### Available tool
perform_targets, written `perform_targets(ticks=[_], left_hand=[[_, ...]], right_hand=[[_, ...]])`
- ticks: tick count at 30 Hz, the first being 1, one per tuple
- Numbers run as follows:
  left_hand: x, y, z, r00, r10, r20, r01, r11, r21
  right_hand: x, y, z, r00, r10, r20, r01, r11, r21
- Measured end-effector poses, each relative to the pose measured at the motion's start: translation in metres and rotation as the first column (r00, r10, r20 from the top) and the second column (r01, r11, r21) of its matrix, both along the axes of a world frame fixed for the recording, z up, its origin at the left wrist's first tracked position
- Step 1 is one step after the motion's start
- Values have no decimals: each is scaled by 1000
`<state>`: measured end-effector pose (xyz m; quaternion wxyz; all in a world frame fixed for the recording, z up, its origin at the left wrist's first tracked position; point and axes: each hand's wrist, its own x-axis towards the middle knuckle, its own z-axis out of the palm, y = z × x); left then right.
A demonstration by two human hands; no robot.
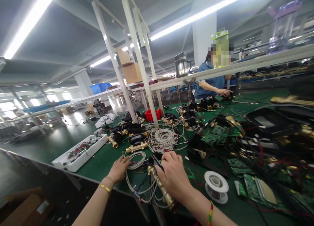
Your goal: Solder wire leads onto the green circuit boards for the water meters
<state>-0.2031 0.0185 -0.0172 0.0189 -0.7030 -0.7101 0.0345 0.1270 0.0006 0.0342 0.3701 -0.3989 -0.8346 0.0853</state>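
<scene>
My left hand (119, 168) is at the left side of a small coil of grey cable (137, 160), its fingers closed on the cable. A loop of that cable hangs down over the table's front edge. My right hand (173, 172) is wrapped over the black top of a brass pipe fitting (160, 186), which lies tilted at the edge. The palm and fingers cover much of the black part. Behind the hands are a larger coil of grey cable (164, 140) and more brass fittings with black housings (137, 139).
A white foam tray (90, 152) of wired parts stands at left. To the right are a solder wire spool (216, 186), green circuit boards (257, 190) and tangled wires. A red bin (152, 114) sits by the shelf posts. Across the table a person in blue (206, 83) works.
</scene>
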Motion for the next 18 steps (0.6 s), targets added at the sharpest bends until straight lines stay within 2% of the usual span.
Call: perform_targets(ticks=[4,9,11,14,16,18], left_hand=[[-14,1,9,998,3,57,-1,1000,-28],[-28,-9,19,951,-7,309,-34,991,128],[-32,-12,29,899,13,439,-117,970,211],[-34,-15,56,788,34,615,-281,908,310],[-28,-19,77,696,17,718,-383,854,352],[-11,-27,91,584,-21,811,-460,815,353]], right_hand=[[11,-1,19,990,30,-141,-26,999,27],[23,4,36,947,54,-316,-49,998,25],[27,9,39,919,51,-391,-45,999,25],[29,14,40,864,33,-503,-24,999,23],[29,15,38,824,15,-567,-5,1000,20],[27,13,37,788,-2,-616,14,1000,14]])
